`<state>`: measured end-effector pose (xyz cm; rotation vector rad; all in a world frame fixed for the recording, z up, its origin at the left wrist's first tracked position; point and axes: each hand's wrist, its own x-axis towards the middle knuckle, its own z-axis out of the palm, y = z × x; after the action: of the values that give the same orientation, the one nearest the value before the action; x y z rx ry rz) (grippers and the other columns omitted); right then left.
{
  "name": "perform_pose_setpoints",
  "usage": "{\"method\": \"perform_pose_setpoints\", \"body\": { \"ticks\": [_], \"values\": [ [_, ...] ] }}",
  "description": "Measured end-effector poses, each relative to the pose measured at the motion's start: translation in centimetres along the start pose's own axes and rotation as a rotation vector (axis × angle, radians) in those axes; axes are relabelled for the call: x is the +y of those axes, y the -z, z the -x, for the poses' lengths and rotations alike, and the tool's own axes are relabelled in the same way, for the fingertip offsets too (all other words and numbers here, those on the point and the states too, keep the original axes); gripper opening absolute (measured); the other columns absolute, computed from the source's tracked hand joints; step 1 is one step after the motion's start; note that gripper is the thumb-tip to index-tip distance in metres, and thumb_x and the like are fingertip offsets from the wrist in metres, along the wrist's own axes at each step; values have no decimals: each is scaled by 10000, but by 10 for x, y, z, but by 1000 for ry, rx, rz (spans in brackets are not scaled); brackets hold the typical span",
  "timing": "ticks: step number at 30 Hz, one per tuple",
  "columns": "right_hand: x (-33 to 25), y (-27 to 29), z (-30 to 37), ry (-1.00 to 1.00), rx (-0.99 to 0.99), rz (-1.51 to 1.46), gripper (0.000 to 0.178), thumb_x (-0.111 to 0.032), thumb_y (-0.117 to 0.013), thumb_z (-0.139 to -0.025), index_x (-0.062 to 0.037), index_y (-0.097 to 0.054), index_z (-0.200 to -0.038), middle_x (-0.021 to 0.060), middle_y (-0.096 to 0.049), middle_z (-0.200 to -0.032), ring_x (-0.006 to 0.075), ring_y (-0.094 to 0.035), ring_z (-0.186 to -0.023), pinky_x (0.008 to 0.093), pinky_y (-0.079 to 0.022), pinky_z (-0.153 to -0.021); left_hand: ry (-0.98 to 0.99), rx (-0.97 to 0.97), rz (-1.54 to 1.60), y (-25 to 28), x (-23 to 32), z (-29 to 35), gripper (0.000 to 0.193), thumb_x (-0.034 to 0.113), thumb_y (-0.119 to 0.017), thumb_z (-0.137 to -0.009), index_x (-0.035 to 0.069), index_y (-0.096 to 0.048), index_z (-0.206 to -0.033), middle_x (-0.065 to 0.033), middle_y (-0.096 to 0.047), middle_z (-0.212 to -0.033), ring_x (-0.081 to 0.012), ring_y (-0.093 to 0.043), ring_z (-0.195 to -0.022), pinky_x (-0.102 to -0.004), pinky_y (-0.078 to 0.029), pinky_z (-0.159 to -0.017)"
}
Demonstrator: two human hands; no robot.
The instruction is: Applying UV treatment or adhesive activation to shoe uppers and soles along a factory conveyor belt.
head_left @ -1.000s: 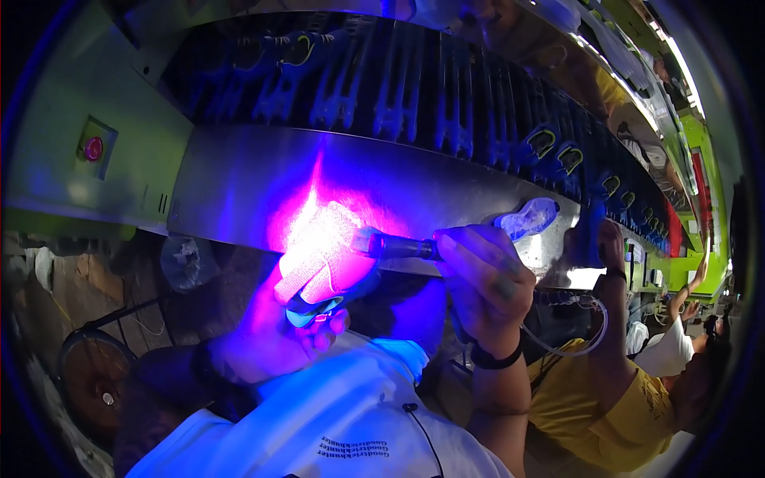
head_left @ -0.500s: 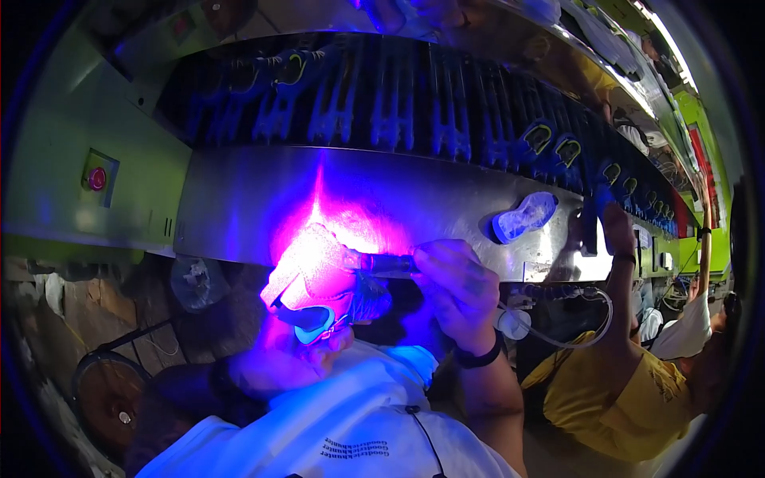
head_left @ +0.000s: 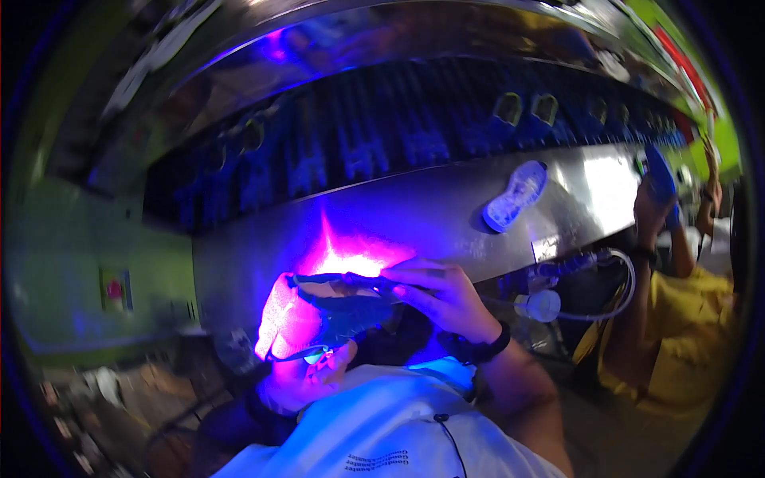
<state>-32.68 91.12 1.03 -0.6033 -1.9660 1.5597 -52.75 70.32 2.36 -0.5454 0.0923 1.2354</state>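
A shoe, its side dark and one end glaring pink-white, is tilted above the near edge of the metal bench. My left hand grips it from below, fingers closed round the lower edge. My right hand, palm down, is closed at the shoe's far edge. Between its fingertips is a slim dark-handled tool, perhaps a brush; its tip blends with the shoe's dark rim. Intense violet-pink light washes over the shoe and part of the bench. Farther right, a pale translucent shoe sole lies on the bench.
Beyond the metal bench runs a dark conveyor carrying several shoes. A green panel with a red button stands left. At right, a co-worker in a yellow shirt holds a blue item. A white hose loops near the bench edge.
The shoe has turned, now showing its dark side. My right hand and the tool have shifted to the shoe's far edge. The whole view has tilted; the co-worker's hand now holds up a blue item.
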Motion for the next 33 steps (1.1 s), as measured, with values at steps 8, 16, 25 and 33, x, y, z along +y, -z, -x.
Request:
{"method": "perform_pose_setpoints", "body": {
  "ticks": [8,16,25,33],
  "values": [
    [102,38,28,-308,536,-61,339,-142,-647,-1006,-15,-650,-1320,107,-701,-1162,153,-649,-1049,310,-511,-919,-665,230,-1536,-110,113,-185,775,78,-725,-890,47,-337,-1560,-117,-623,-1279,-233,-640,-1114,-352,-531,-943],
    [96,34,25,-245,667,-6,356,-134,-634,-1014,-18,-627,-1351,74,-669,-990,104,-650,-813,266,-525,-722,-954,310,-2609,-152,118,-402,870,419,-838,-802,38,-449,-1480,-260,-658,-1242,-382,-668,-1130,-437,-517,-973],
    [87,41,20,-251,657,-5,330,-81,-617,-1007,17,-636,-1321,74,-659,-937,114,-631,-782,268,-513,-703,-551,65,-2418,-136,193,-409,755,445,-732,-915,22,-468,-1482,-185,-703,-1219,-327,-680,-1125,-395,-476,-1019],
    [92,43,25,-244,594,-36,350,-102,-627,-1005,24,-622,-1331,80,-665,-957,127,-633,-816,284,-513,-732,-831,971,-2813,-146,337,-213,742,415,-785,-819,20,-533,-1395,-239,-606,-1341,-373,-570,-1271,-444,-450,-1057]
  ]
}}
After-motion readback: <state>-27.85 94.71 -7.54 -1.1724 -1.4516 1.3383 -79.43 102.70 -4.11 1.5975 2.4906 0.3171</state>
